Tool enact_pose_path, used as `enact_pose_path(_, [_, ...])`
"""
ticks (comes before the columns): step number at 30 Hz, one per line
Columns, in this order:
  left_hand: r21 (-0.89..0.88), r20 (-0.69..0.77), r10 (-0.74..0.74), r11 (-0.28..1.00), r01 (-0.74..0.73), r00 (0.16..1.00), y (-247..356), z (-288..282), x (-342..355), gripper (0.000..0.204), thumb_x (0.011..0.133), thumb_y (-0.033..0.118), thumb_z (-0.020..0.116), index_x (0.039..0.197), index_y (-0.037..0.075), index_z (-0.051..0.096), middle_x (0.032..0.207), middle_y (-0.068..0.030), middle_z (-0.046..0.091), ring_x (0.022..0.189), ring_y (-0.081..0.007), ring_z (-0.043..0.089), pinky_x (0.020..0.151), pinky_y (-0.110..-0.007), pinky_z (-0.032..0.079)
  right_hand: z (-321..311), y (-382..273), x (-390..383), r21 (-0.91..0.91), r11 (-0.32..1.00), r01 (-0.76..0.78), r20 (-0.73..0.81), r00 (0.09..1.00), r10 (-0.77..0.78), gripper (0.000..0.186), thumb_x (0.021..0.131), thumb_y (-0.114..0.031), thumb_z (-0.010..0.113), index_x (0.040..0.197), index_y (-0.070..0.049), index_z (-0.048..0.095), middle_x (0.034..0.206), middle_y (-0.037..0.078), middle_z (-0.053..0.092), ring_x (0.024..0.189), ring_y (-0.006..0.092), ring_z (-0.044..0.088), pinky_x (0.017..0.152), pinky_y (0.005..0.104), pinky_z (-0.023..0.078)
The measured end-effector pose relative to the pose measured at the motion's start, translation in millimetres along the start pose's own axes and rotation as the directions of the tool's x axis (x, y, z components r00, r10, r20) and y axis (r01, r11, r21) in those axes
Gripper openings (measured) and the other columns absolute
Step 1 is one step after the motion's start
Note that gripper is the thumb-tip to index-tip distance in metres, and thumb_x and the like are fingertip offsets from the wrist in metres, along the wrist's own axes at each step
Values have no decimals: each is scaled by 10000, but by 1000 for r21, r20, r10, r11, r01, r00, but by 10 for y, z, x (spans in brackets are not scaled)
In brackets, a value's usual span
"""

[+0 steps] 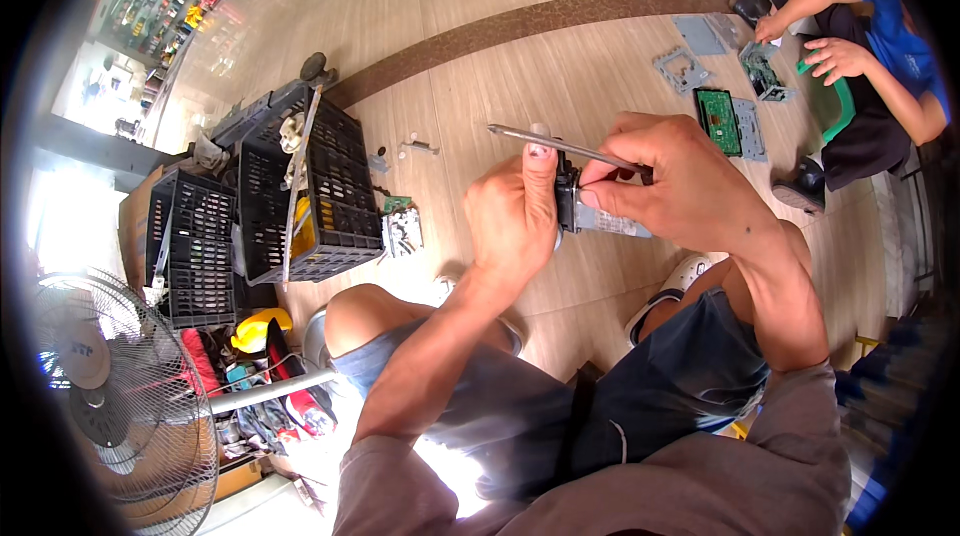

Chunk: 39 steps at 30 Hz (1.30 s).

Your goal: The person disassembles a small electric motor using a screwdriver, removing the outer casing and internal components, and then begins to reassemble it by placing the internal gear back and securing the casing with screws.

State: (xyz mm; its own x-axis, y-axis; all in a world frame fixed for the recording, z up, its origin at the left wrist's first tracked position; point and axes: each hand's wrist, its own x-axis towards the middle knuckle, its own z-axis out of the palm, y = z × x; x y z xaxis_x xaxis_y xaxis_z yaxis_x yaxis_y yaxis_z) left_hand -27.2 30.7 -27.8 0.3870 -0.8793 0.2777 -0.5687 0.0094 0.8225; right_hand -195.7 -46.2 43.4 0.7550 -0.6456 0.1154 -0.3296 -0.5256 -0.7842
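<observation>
Fingers [627, 148] on both hands are bent in close, and the hands almost meet in front of the knees. The left hand [508, 206] curls around one end of a small black and grey part [612, 223], with its thumb pointing away from the body. The left arm slants up from the bottom, leaning to the right. The right hand [690, 176] comes in from the other side, with the elbow bent and the wrist tipped toward the left hand. Its thumb and pointing finger pinch nearly closed, right by the black end of the part. That hand also holds a long, thin metal tool [560, 149], which sticks out to the left, past the left thumb. I can't see the tool's back end. The part is up between the hands, above the floor [450, 106]. Black crates [345, 166] stand off to the left, and a big fan [95, 366] is near them. On the far right, another person [905, 46] reaches toward a metal frame [765, 71] beside a green board [716, 116].
</observation>
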Motion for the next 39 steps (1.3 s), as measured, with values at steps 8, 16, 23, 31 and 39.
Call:
enact_pose_path(8, [17, -11, -8, 1000, 8, 1000, -11, -66, 7, 625, 1049, 487, 396, 747, 8, 661, 621, -199, 600, 589, -378, 624, 561, -437, 470, 113, 57, -13, -124, 976, 180, -69, 979, -189, 143, 827, -107, 743, 838, 20, 678, 726, 94, 530, 626, 218, 524, 567, 347, 393])
enact_pose_path(16, [-11, 0, -56, 998, 56, 998, -45, -66, 24, 641, 1045, 510, 388, 769, 9, 677, 602, -194, 596, 590, -389, 628, 564, -439, 478, 119, 12, 20, -111, 983, 143, -59, 987, -151, 203, 833, -191, 677, 789, 5, 648, 752, 135, 577, 728, 343, 597, 655, 430, 466])
enact_pose_path(23, [-3, 0, -51, 999, 51, 999, -17, -76, 13, 652, 1039, 522, 394, 761, 3, 674, 598, -197, 593, 596, -392, 635, 563, -436, 481, 170, 74, 13, -88, 975, 203, -114, 971, -212, 202, 854, -150, 745, 835, 15, 629, 744, 97, 542, 615, 233, 513, 559, 364, 380])
enact_pose_path(31, [57, 6, -33, 998, 32, 999, -6, -62, 16, 688, 1043, 522, 375, 690, -1, 648, 580, -186, 590, 579, -399, 622, 555, -446, 477, 227, 79, 6, -239, 942, 238, -136, 952, -275, 237, 890, -193, 711, 816, 9, 611, 773, 117, 550, 633, 262, 537, 578, 390, 403])
enact_pose_path(39, [-24, 59, -121, 992, 123, 991, -46, -20, 7, 726, 1048, 544, 339, 695, -17, 636, 574, -150, 583, 538, -266, 577, 542, -395, 461, 112, 80, 36, -159, 975, 158, -74, 982, -171, 295, 911, -252, 660, 786, 9, 609, 697, 167, 558, 648, 299, 595, 612, 404, 457])
